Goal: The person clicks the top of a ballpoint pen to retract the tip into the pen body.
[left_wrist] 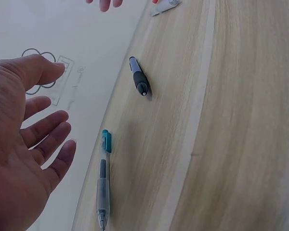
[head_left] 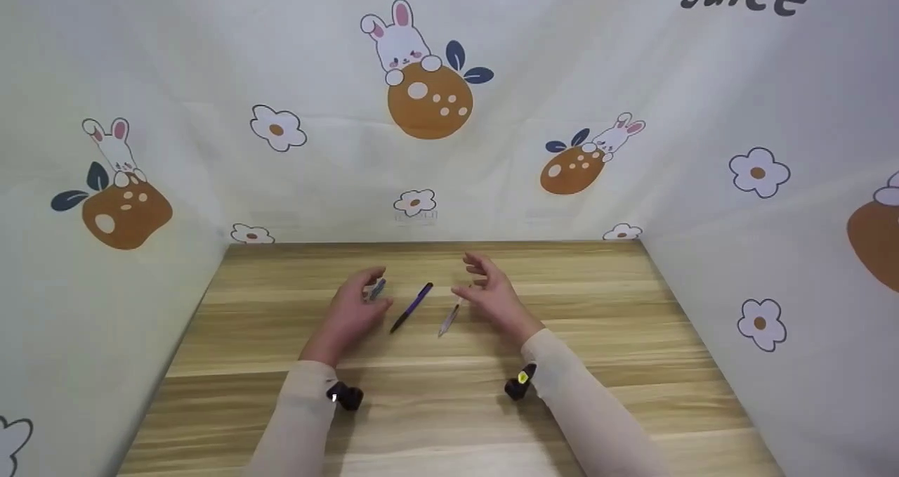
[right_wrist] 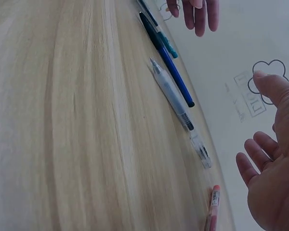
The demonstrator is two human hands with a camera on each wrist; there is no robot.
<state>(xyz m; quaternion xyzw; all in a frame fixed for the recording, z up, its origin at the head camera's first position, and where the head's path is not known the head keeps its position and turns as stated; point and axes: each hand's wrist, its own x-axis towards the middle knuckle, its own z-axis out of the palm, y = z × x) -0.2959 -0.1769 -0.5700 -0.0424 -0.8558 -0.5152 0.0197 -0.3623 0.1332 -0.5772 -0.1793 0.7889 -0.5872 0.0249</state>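
My left hand [head_left: 355, 305] hovers by a clear pen with a teal cap end [left_wrist: 103, 183], its fingers loosely bent and holding nothing. To the right of that pen lies a blue pen with a black grip [head_left: 411, 308], slanted on the wooden table. A clear pen with a pale grip [right_wrist: 173, 94] lies further right, partly behind my right hand [head_left: 497, 301] in the head view. The right fingers are apart, with nothing in them. In the right wrist view a pink pen [right_wrist: 213, 209] shows near the right hand; the head view hides most or all of it.
The wood-grain table [head_left: 421, 407] ends at a pale cloth backdrop [head_left: 330, 175] printed with rabbits, oranges and flowers. Cloth also hangs along the left and right sides. Small black cameras [head_left: 345, 395] sit at both wrists.
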